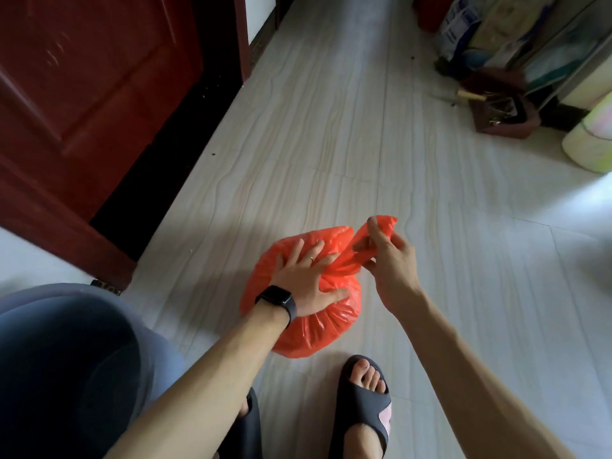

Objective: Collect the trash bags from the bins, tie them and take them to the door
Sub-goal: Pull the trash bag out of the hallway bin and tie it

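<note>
A pale tiled floor (364, 144) is seen from above, with a dark red door (82, 94) standing at the left. An orange trash bag (308, 332), full and rounded, is set on the floor just ahead of two feet in dark slide sandals (362, 405). The left hand (304, 276), with a black watch (276, 301) worn at the wrist, is spread flat and pressed on top of the bag. The bag's gathered neck is pinched and pulled upward by the right hand (387, 263).
</note>
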`<state>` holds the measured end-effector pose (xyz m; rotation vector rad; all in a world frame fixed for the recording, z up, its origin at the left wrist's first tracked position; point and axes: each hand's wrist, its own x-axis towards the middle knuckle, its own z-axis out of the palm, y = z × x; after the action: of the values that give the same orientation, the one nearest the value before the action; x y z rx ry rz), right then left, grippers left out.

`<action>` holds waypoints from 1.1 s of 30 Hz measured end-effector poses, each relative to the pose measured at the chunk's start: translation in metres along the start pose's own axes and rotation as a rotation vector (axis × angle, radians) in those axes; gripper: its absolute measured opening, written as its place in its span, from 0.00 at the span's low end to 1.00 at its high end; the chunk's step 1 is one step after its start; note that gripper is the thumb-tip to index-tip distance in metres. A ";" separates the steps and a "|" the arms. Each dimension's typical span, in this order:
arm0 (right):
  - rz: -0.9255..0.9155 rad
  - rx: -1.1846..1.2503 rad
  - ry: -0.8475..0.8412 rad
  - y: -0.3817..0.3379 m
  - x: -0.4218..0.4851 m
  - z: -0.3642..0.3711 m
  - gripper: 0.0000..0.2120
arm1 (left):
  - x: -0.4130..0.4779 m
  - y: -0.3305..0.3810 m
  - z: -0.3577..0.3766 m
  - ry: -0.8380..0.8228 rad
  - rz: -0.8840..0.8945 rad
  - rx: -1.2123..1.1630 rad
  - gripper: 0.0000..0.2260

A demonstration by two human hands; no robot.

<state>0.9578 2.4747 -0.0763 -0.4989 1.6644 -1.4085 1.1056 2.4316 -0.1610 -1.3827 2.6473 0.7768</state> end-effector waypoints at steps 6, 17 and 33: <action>-0.001 -0.115 -0.032 -0.028 -0.022 0.007 0.19 | -0.005 -0.016 -0.013 -0.047 -0.123 0.105 0.31; 0.137 -0.159 -0.079 -0.001 -0.013 -0.006 0.14 | -0.031 -0.035 0.007 0.108 -0.098 0.152 0.34; 0.199 -0.441 -0.158 0.019 0.105 -0.007 0.13 | 0.049 -0.013 0.055 0.124 -0.109 0.309 0.35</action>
<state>0.8997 2.4041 -0.1318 -0.6517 1.8402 -0.8357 1.0771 2.4137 -0.2278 -1.5123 2.6096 0.2637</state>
